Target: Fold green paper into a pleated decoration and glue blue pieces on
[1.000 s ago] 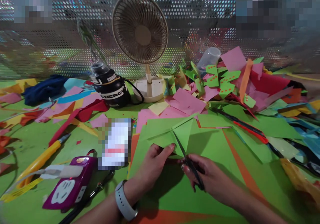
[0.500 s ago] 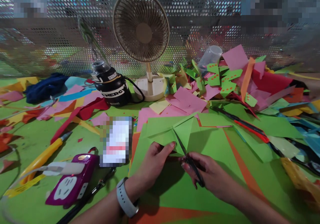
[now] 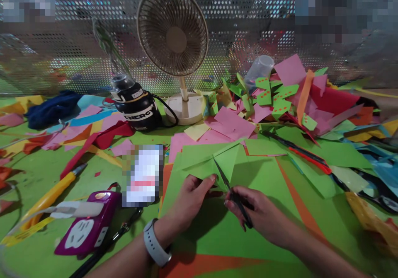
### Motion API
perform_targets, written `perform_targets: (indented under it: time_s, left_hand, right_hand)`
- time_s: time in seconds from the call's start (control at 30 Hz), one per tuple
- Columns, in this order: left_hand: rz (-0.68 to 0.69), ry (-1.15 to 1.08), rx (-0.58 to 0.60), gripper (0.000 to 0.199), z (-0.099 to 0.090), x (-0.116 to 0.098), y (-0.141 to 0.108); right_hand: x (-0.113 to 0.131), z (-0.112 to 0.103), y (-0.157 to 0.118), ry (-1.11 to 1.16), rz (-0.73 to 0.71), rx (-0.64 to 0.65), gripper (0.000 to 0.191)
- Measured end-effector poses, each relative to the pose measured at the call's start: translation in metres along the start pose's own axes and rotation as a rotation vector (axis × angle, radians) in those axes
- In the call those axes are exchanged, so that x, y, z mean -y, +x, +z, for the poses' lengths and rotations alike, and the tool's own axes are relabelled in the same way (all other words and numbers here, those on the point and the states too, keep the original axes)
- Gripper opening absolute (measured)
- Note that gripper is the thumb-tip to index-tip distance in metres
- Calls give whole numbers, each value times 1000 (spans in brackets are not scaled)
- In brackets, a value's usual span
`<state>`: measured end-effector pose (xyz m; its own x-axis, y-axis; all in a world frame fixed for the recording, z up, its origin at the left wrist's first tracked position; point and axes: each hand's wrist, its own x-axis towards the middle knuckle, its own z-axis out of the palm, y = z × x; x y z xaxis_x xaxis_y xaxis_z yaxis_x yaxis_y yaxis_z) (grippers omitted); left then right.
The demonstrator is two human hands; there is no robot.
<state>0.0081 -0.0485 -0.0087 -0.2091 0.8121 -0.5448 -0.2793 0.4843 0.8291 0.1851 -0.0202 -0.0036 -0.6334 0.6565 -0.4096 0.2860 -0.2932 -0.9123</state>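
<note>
My left hand (image 3: 194, 197) pinches the near edge of a folded green paper (image 3: 228, 162) between thumb and fingers. In my right hand (image 3: 251, 209) is a pair of dark scissors (image 3: 239, 207), fingers wrapped round the handles. The blades point away from me and lie across the green paper, close to my left thumb. Whether the blades are fully together I cannot tell. Below both hands lie large green sheets (image 3: 236, 240) over orange paper (image 3: 199, 264).
A phone (image 3: 144, 176), a purple power bank (image 3: 88, 224) and a yellow-handled tool (image 3: 51, 199) lie left. Behind stand a black bottle (image 3: 139, 108) and a fan (image 3: 172, 33). Pink sheets (image 3: 230, 124), green cutouts (image 3: 264, 89) and a red-black cutter (image 3: 304, 155) are to the right.
The whole view has shifted slightly, so things sit a little further left. Both hands keep nearly the same pose, with the scissors still across the green paper.
</note>
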Motion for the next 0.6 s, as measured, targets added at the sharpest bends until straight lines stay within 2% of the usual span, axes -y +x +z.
perform_targets:
  time_s: [0.2, 0.3, 0.4, 0.5, 0.6]
  left_hand:
    - [105, 119, -22, 41, 3, -10, -3]
    - [125, 1, -67, 33, 2, -8, 2]
    - [147, -135, -31, 30, -1, -5, 10]
    - [183, -144, 14, 27, -5, -5, 13]
    - [210, -134, 33, 25, -8, -9, 11]
  right_hand:
    - [11, -5, 3, 45, 49, 32, 49]
    - [17, -11, 0, -11, 86, 89, 53]
    - [28, -18, -8, -104, 70, 126, 55]
    - [43, -28, -20, -192, 28, 33, 60]
    - [48, -46, -29, -404, -3, -190, 56]
